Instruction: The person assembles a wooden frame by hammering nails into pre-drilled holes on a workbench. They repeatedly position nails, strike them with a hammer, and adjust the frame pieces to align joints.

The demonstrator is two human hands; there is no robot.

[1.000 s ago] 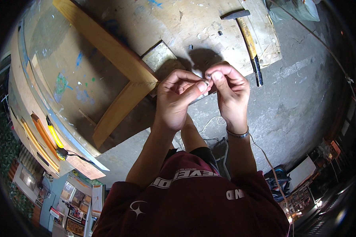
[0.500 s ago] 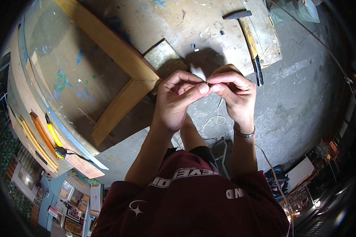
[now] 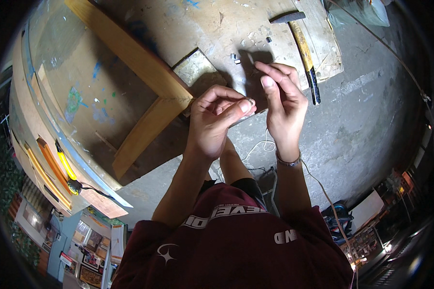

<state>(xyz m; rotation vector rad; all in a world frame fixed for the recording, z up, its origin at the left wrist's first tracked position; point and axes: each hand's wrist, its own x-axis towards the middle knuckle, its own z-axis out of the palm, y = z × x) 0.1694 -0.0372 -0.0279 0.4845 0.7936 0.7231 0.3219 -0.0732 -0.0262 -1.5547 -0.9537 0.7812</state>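
Note:
Above the table's near edge, my left hand (image 3: pixel 219 113) is closed in a pinch of thumb and forefinger. A tiny dark piece (image 3: pixel 251 100) shows at their tips; it is too small to name. My right hand (image 3: pixel 285 96), apart from the left, has thumb and fingers separated, with nothing visible between them. On the worktable (image 3: pixel 212 29) ahead lie small dark-and-silver pieces, one dark block (image 3: pixel 268 40) and a silvery pair (image 3: pixel 234 56). A hammer (image 3: pixel 301 43) with a yellow and black handle lies beyond my right hand.
A joined wooden frame (image 3: pixel 135 53) spans the table at the left, beside a flat square plate (image 3: pixel 196 67). Yellow-handled pliers or a similar tool (image 3: pixel 65 161) lie far left near wood strips (image 3: pixel 48 154). A white cord (image 3: pixel 265 143) runs across the concrete floor (image 3: pixel 357 120).
My right hand has let go and moved away from the left, forward and slightly right, its fingers parting. My left hand stays in place, still pinching the tiny piece.

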